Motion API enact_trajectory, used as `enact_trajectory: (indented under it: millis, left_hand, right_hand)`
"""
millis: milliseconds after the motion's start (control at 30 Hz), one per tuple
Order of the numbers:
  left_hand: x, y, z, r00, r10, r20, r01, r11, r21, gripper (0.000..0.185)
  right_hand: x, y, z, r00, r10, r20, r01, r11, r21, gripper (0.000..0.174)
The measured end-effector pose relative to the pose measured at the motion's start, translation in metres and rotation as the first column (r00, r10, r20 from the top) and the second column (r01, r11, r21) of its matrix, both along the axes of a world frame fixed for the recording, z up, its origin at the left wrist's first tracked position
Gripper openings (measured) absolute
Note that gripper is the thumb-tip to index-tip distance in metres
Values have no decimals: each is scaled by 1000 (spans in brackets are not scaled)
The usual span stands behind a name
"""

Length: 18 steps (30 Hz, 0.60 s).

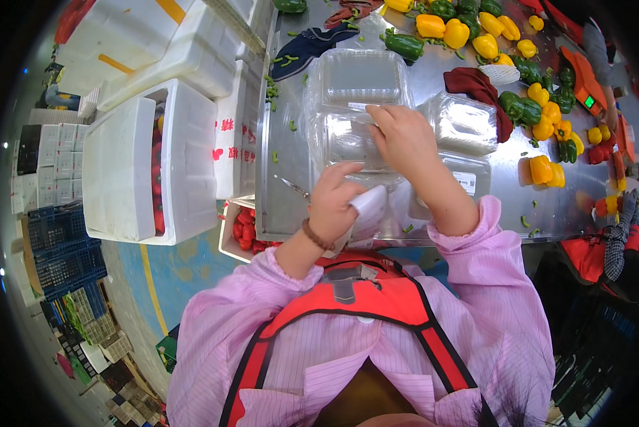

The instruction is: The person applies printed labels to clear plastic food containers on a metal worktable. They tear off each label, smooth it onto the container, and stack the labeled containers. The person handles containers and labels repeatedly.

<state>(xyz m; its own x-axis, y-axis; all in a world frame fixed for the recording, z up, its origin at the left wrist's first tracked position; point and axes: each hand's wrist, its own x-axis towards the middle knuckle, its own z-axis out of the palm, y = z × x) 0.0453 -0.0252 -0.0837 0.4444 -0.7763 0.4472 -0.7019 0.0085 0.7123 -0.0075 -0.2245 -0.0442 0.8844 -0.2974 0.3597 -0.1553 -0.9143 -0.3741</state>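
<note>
My left hand, with a beaded bracelet at the wrist, holds a curled strip of white label backing near the table's front edge. My right hand has its fingertips on a small white label at the near edge of a clear plastic container. Beneath the hands lies another clear plastic container. To the right stand a stack of clear containers and a lower container bearing a printed label.
Yellow peppers, green peppers and cloths lie on the steel table. A small blade tool lies left of my left hand. White foam boxes stand leftward. A co-worker's gloved hand is at far right, below orange scales.
</note>
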Motion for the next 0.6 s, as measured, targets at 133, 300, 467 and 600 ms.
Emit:
enact_trajectory:
  millis: [133,300,467,600]
  left_hand:
    - [20,-33,8,962,-16,274,32,998,-55,12]
    - [28,-40,7,918,87,388,-105,994,25,18]
    - [20,-36,12,912,105,396,-105,994,-22,16]
    - [27,-38,-9,918,28,395,-118,972,205,12]
  right_hand:
    - [12,-16,9,996,9,-90,3,992,128,35]
    - [13,-40,4,988,38,-148,14,941,337,38]
    - [7,-45,3,977,89,-194,-5,919,394,40]
    - [11,-42,-7,994,31,-102,-20,994,108,27]
